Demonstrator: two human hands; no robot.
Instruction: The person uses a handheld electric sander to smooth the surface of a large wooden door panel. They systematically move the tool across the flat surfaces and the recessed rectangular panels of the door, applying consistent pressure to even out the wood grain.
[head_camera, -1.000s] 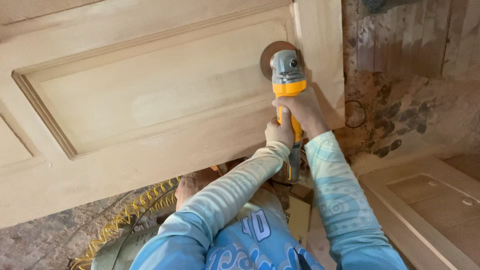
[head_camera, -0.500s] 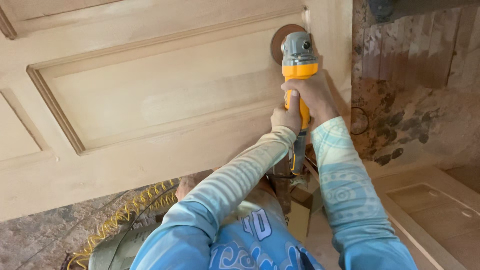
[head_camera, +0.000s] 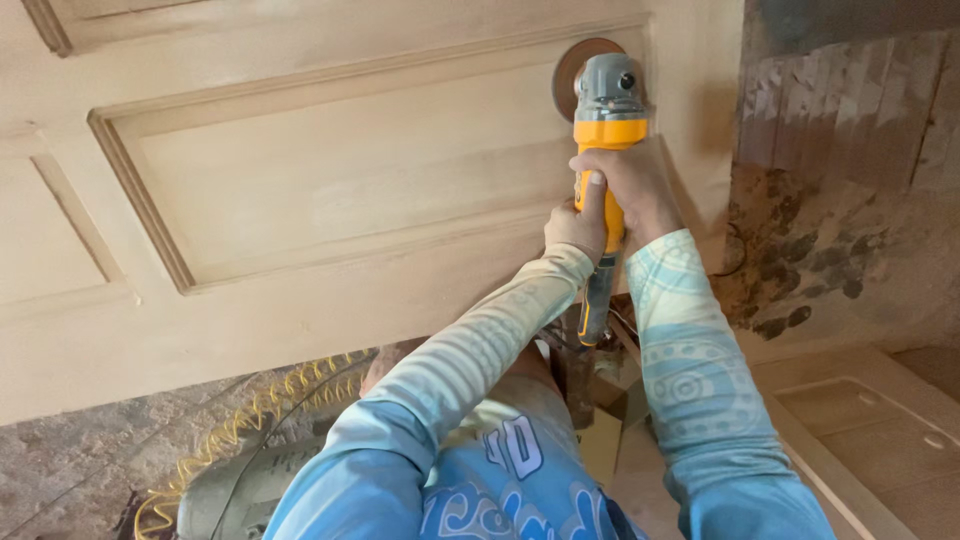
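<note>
A yellow and grey angle grinder (head_camera: 605, 120) rests on a pale wooden panelled door (head_camera: 300, 200), its brown sanding disc (head_camera: 572, 62) against the far right corner of the recessed panel. My right hand (head_camera: 635, 185) wraps the yellow body just below the grey head. My left hand (head_camera: 572, 228) grips the handle lower down, right beside the other hand. Both arms wear light blue patterned sleeves.
A second panelled door (head_camera: 860, 420) lies at the lower right. A yellow coiled hose (head_camera: 250, 420) runs over the stained floor under the door's near edge, by a green round object (head_camera: 240, 490). A blotchy wall (head_camera: 830, 180) stands to the right.
The grinder and both hands have shifted a little to the right and farther along the panel's corner. The view has moved so more of the door's left panels shows.
</note>
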